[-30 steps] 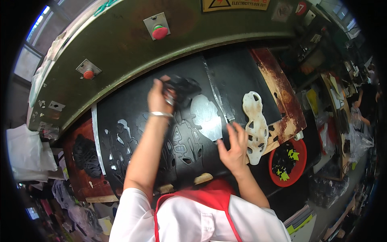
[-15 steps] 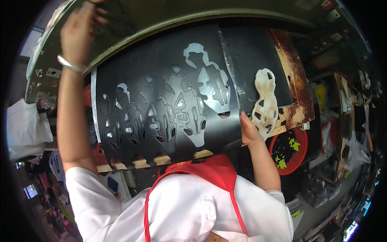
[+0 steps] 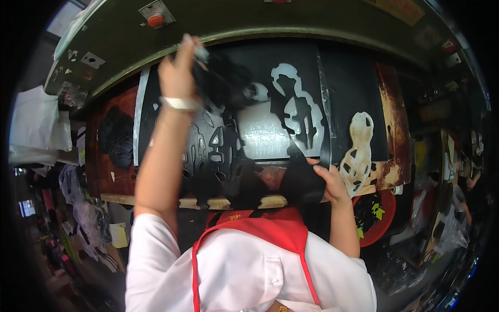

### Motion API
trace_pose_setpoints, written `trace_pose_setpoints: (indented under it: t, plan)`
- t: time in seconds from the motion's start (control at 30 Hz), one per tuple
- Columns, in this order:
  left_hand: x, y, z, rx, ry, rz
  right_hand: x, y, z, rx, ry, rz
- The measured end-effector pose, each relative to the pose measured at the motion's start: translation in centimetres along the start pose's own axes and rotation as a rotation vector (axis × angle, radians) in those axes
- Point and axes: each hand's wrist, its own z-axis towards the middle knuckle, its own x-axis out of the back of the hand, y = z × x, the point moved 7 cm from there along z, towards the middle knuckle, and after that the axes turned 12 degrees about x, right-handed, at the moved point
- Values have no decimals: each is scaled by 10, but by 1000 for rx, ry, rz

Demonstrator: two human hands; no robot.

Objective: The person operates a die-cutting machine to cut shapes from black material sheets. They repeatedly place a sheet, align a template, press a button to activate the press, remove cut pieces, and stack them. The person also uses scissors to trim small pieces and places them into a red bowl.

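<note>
A black sheet (image 3: pixel 301 190) with several elongated cut-out shapes lies in front of me, its near edge draping toward my apron. My left hand (image 3: pixel 179 73), blurred by motion, is raised over its far part. The fingers are closed on a black cut-out piece (image 3: pixel 223 78), smeared and dark, trailing to the right. Below that piece a large gap in the sheet shows a shiny metallic surface (image 3: pixel 265 132). My right hand (image 3: pixel 332 182) grips the sheet's near right edge, thumb on top; the other fingers are mostly hidden. Next to it lies a worn, off-white sole-shaped template (image 3: pixel 358 151) with holes.
A green machine beam (image 3: pixel 234 23) with a red button (image 3: pixel 155 21) crosses the far side. At the left, a dark heap (image 3: pixel 116 136) lies on the reddish board (image 3: pixel 99 179). A red basin (image 3: pixel 382 231) with black and yellow-green scraps stands low at the right.
My left hand has come from the far left toward the middle and now holds a black piece. A wide gap has appeared in the sheet. My right hand stays on the edge.
</note>
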Motion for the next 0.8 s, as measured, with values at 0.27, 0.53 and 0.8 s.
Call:
trace_pose_setpoints:
  t: [0.27,0.53,0.8]
  plan:
    - [15,202,118,-222,-41,97,-64,-97,-57,922,467,-1327]
    - [-2,84,-63,-851,-533,935,-136,30,27,-108,-466,-336]
    - [39,-59,-174,-534,-775,637,-138,38,22,-9,-457,39]
